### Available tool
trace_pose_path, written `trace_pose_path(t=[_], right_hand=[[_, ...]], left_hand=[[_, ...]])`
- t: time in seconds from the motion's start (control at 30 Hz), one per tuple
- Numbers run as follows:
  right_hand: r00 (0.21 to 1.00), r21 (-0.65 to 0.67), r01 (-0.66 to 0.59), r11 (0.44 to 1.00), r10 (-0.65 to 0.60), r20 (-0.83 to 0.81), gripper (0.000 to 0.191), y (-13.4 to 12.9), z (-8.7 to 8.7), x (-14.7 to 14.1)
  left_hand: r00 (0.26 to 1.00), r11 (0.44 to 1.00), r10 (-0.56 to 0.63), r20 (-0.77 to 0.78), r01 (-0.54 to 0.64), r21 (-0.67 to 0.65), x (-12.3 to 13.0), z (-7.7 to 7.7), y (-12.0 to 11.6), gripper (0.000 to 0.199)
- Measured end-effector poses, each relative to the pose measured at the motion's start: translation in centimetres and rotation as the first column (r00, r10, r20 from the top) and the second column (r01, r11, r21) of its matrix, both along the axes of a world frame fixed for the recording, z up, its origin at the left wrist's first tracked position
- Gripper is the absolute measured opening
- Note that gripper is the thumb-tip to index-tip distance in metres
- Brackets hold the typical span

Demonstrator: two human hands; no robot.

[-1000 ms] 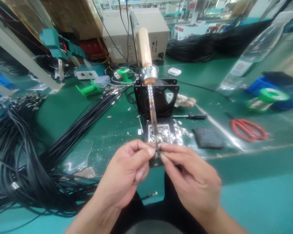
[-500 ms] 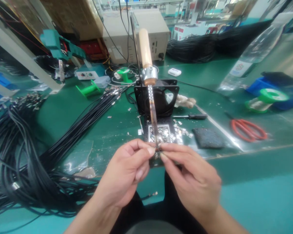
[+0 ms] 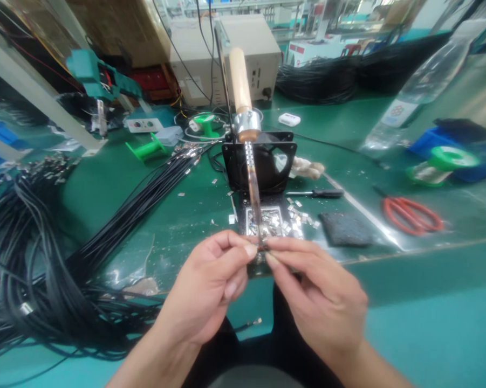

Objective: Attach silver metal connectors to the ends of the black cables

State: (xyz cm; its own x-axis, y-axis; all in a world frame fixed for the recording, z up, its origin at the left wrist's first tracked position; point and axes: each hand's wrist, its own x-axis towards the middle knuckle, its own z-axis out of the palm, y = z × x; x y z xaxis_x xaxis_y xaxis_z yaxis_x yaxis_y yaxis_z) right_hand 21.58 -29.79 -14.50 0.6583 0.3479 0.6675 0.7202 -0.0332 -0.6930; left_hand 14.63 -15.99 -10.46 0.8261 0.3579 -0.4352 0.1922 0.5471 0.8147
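A soldering iron with a wooden handle is fixed upright in front of me, its tip pointing down. Just under that tip, my left hand and my right hand meet with pinched fingers. Between the fingertips is a small dark piece, touching or very close to the tip; it is too small and covered to name. Below the hands, a thin black cable end with a coppery tip shows over my lap; where it leads is hidden. Behind the fingertips lies a shallow tray of small metal pieces.
A black fan stands behind the iron. Bundles of black cables fill the left side. To the right lie a screwdriver, a dark sponge-like pad, red-handled pliers, a green solder spool and a plastic bottle.
Almost nothing differs. Both hands keep the same pinch under the iron tip, with at most a tiny shift of the small piece at the fingertips.
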Motion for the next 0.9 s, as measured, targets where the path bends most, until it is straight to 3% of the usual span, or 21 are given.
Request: trace_pose_path(t=[0.9], right_hand=[[1.000, -0.003, -0.009, 1.000, 0.009, -0.028, 0.019, -0.28, -0.14, -0.29]], left_hand=[[1.000, 1.000, -0.008, -0.009, 0.008, -0.008, -0.13, -0.22, -0.13, 0.024]])
